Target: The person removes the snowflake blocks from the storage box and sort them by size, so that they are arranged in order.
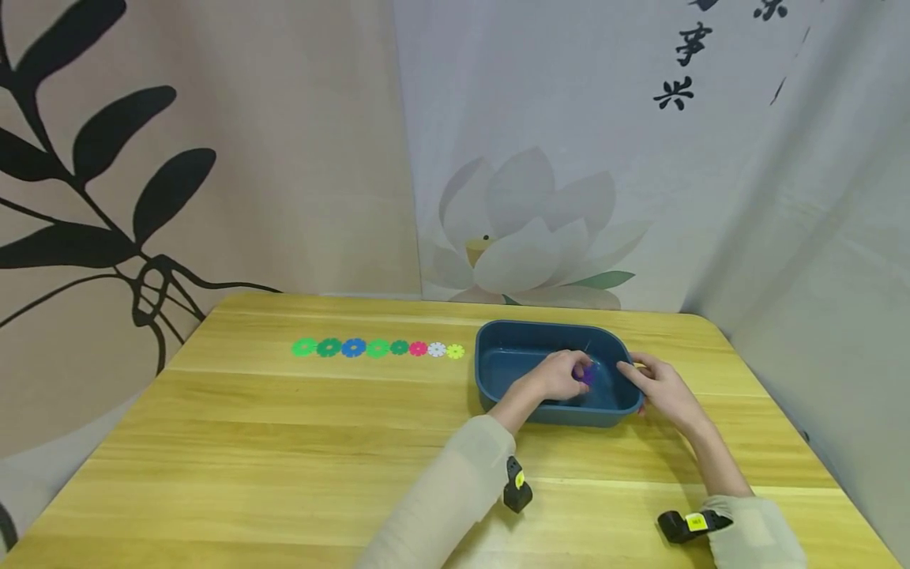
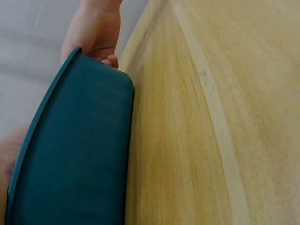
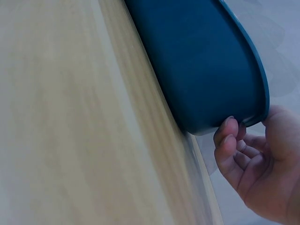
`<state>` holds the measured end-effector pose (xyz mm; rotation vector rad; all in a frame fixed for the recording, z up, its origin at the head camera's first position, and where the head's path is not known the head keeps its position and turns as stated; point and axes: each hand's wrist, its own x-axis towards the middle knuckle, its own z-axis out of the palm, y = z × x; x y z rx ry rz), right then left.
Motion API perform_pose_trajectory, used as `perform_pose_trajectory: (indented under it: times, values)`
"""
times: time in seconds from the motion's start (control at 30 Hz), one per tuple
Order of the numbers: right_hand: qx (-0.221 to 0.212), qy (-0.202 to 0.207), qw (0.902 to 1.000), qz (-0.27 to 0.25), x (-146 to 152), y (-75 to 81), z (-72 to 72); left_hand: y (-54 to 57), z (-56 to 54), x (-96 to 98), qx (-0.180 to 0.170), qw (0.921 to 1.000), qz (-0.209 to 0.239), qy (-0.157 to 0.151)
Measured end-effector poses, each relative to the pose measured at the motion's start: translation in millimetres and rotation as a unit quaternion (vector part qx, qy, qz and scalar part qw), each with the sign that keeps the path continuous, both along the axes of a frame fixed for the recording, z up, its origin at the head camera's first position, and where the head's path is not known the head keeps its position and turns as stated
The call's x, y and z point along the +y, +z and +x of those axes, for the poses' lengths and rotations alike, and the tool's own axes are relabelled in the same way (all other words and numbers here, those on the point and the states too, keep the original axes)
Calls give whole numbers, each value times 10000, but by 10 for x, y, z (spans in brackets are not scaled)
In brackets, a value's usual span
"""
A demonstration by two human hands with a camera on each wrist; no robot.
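A dark blue plastic basin [image 1: 512, 371] stands on the table. My left hand [image 1: 562, 374] reaches over its near wall and, inside, pinches a purple notched disc [image 1: 586, 376] between curled fingers; the hand partly covers the disc. At the basin's right end my right hand [image 1: 661, 389] holds the rim, thumb on top and fingers below on the outer wall. In the right wrist view the fingertips [image 3: 227, 143] touch the outside of that end. The left wrist view shows mostly the basin's outer wall [image 2: 79, 140], with the left hand largely hidden behind it.
Left of the basin, a straight row of several notched discs lies flat, from a light green disc [image 1: 304, 347] through a blue disc [image 1: 353, 348] to a yellow disc [image 1: 456, 352]. The wooden table [image 1: 284, 458] meets a printed curtain [image 1: 320, 158] at its back edge.
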<state>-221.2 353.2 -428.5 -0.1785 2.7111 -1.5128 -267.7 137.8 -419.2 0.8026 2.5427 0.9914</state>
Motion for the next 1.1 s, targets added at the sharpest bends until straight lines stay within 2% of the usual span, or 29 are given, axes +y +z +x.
perform_pose_trajectory:
  times: [0.1, 0.33, 0.57, 0.7, 0.87, 0.97, 1.1]
  values:
    - [-4, -18, 10000, -8, 0, -8, -3, -4, -9, -2, 48, 9999, -135, 81]
    - [13, -37, 10000, 31, -1, 6, -4, -6, -5, 17, 90, 9958, -791, 448]
    - [23, -60, 10000, 14, -11, 22, 3, -1, 10, 1, 129, 9928, -946, 717]
    - [37, -63, 10000, -4, -5, 8, 8, -1, 6, 7, 263, 9937, -761, 785]
    - [16, -46, 10000, 13, -2, -2, 5, 24, 8, 1, 504, 9955, -366, 715]
    - [12, -40, 10000, 23, -3, 1, 8, 44, 17, -27, 630, 9954, 56, 725]
    - [67, -36, 10000, 47, -5, 4, 0, 76, 24, -111, 535, 9921, 810, 789]
